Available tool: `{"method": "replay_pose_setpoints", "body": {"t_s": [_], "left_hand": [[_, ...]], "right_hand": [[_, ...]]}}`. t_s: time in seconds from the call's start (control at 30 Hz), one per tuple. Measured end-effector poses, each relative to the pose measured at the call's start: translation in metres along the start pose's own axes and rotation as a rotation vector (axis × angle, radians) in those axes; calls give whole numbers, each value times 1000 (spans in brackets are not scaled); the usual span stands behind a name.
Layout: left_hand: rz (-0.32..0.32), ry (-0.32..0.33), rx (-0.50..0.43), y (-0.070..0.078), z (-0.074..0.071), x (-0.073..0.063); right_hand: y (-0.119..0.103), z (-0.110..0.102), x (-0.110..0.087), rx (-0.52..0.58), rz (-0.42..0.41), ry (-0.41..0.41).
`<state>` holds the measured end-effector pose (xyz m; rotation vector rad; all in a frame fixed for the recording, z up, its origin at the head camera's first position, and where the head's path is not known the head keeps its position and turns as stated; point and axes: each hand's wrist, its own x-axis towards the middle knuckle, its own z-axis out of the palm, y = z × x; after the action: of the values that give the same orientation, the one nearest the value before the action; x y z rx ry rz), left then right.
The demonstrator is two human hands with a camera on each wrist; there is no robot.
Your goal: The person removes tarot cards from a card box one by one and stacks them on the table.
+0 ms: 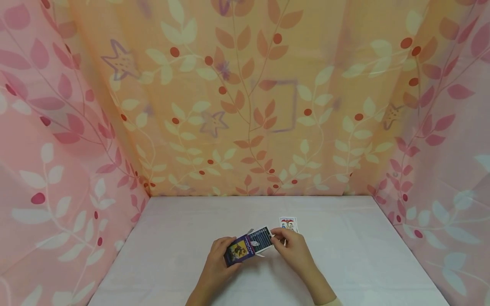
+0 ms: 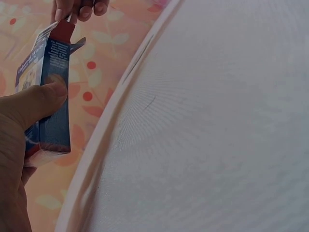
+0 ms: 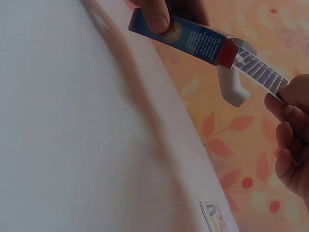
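Two grips: left hand (image 1: 218, 262) clasps box (image 1: 239, 250), right hand (image 1: 294, 248) pinches card (image 1: 261, 239) by end; skewed pull could crease it.

Colours and patterns, clock from head-view centre. 12 o'clock curtain (image 1: 249, 97): orange-yellow, cream and rust leaves, red dots, purple outlined stars. 9 o'clock curtain (image 1: 42, 127): pink, white and deeper-pink leaves, red dots; 3 o'clock curtain (image 1: 451, 140) likewise. Counter (image 1: 172, 229), 6 o'clock: white. Box (image 1: 239, 250), 6 o'clock: dark blue-purple, yellow picture panel, pale lettering. Card (image 1: 261, 239), box's 2 o'clock: dark, pale-banded, white-edged. Pile (image 1: 289, 224), 5 o'clock: white-bordered, red-and-blue design.
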<state>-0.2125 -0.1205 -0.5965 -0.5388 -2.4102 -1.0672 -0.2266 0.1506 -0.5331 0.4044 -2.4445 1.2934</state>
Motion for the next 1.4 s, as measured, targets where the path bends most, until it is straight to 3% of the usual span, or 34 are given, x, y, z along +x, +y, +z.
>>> {"method": "replay_pose_setpoints", "body": {"t_s": [1.0,1.4], "left_hand": [[-44,5,10,1,0,-3],[-47,-3,11,3,-1,1]], "right_hand": [[10,-22,5,114,9,90],[11,-30,10,79,24,113]]}}
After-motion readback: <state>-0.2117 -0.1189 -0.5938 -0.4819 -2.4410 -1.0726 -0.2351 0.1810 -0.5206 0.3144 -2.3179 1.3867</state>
